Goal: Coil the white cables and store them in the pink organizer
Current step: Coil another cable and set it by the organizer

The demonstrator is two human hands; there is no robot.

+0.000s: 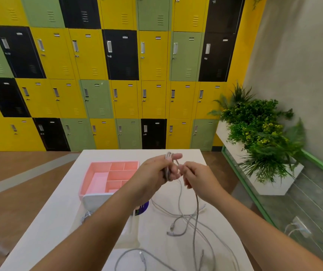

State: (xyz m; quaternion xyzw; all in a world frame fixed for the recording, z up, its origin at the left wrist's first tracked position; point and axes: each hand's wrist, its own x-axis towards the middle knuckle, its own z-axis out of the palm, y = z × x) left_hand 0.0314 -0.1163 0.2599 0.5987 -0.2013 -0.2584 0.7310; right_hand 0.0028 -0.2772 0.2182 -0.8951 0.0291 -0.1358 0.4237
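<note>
Right. Left hand (153,173) raised over the white table (63,212), fingers curled through a small coil of white cable (168,165), forefinger jutting toward 1 o'clock. Right hand (197,177) just beside it at 3 o'clock, fingertips pinching the trailing strand (179,189). Loose cables (192,222) sprawl on the table at 6 o'clock. Pink organizer (90,173) at 9 o'clock of the hands.

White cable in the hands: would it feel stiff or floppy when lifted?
Probably floppy: the white cable hangs slack from the left hand to the table. Likely light: that hand alone carries its loops. It may snag other cables there.
</note>
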